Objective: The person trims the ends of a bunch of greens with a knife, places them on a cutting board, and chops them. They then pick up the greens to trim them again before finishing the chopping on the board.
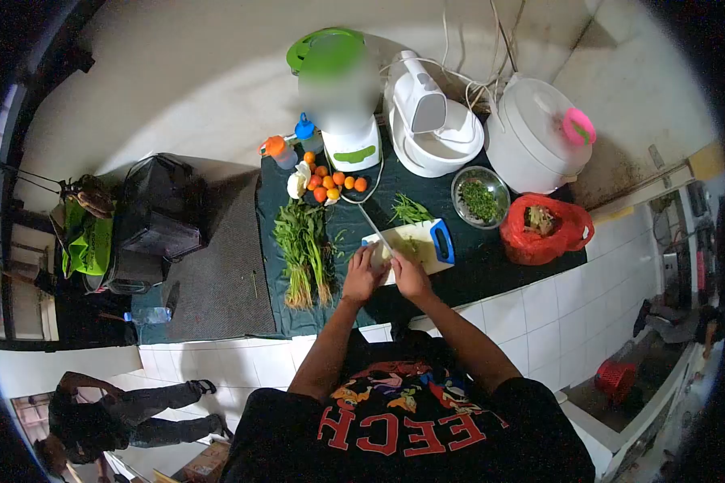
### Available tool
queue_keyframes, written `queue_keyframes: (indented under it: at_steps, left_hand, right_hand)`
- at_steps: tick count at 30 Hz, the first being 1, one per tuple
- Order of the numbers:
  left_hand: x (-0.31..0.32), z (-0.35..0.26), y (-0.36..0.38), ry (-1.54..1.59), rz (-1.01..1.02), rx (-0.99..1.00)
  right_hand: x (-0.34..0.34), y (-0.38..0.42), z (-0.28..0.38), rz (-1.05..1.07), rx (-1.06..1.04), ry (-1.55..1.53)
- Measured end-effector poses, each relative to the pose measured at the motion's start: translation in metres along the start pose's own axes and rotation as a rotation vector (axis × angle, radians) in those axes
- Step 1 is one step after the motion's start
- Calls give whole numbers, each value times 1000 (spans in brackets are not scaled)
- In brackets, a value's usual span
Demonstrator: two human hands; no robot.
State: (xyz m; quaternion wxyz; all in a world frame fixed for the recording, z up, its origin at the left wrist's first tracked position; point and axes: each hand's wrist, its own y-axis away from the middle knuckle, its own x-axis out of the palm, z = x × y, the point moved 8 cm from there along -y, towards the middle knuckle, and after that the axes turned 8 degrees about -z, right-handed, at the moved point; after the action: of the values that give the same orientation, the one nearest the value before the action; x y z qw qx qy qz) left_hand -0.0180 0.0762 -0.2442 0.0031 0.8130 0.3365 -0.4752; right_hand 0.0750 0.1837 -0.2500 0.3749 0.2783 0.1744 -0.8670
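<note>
Table: dark-green cloth, pale wall behind its far edge.
Board: near the table's front edge, leafy greens just beyond it.
Right hand: fingers closed round the handle of the knife.
Left hand: fingers curled at the board's left end; whether they hold anything, cannot tell.
Knife: long axis slanting toward the table's far left corner, blade just beyond the left fingers.

Kitchen, stand mixer, cutting board, leafy greens
</note>
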Motion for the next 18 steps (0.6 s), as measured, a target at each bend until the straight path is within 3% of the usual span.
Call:
queue_keyframes:
  at_steps: [7,9,14,18]
  left_hand:
    - [11,-5,7,-85,34,117]
    - [9,-9,5,-148,58,181]
    - [13,-24,-10,-184,141,272]
    - [20,-13,-20,-55,143,59]
  right_hand:
    - [-11,24,-5,-106,-80,-87]
    - [-21,29,-15,27,145,9]
    - [-47,40,-40,-23,120,81]
    - [-57,43,-45,9,158,8]
